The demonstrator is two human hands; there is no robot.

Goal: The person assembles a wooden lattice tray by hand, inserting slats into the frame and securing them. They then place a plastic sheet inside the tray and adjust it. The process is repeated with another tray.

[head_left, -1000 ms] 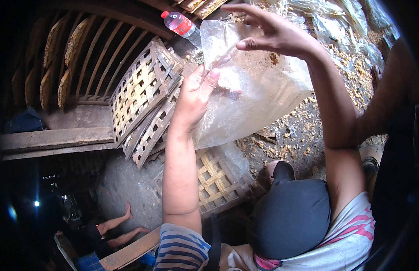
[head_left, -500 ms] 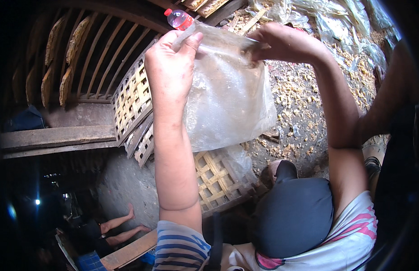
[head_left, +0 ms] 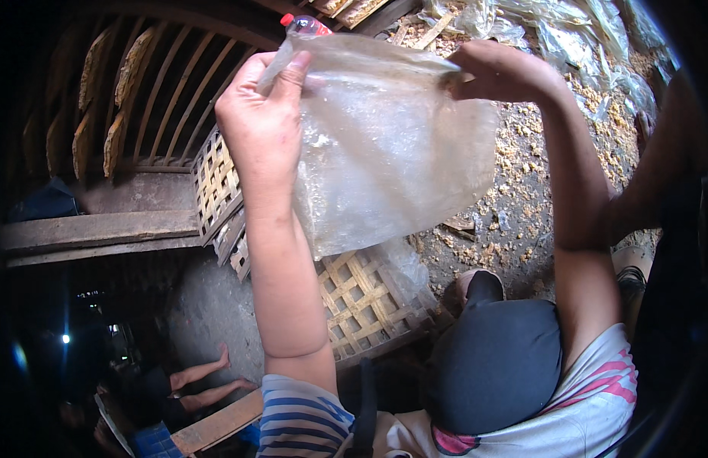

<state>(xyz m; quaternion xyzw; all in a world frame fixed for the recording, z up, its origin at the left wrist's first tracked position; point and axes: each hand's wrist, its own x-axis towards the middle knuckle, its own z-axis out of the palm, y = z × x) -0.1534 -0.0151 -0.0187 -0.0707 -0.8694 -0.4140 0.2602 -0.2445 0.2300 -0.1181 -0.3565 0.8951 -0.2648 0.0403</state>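
A large, cloudy clear plastic bag (head_left: 384, 153) hangs stretched between my two hands. My left hand (head_left: 262, 107) pinches its upper left corner between thumb and fingers. At the upper right edge of the bag, my right hand (head_left: 499, 72) grips it, with the fingertips partly hidden. Below the bag lies a woven bamboo rack (head_left: 361, 301) in a wooden frame. Behind the bag's top left corner shows a bottle (head_left: 308, 27) with a red cap and red label.
More bamboo racks (head_left: 215, 177) lean at the left beside a slatted wooden rack (head_left: 159, 99). Yellowish crumbs (head_left: 522, 183) litter the ground, and crumpled plastic sheets (head_left: 590, 46) lie at the far right. Another person's bare legs (head_left: 205, 374) show at the lower left.
My left hand has moved left and my right hand slightly right, pulling the bag's top edge wider and tauter. The bag now covers more of the bottle.
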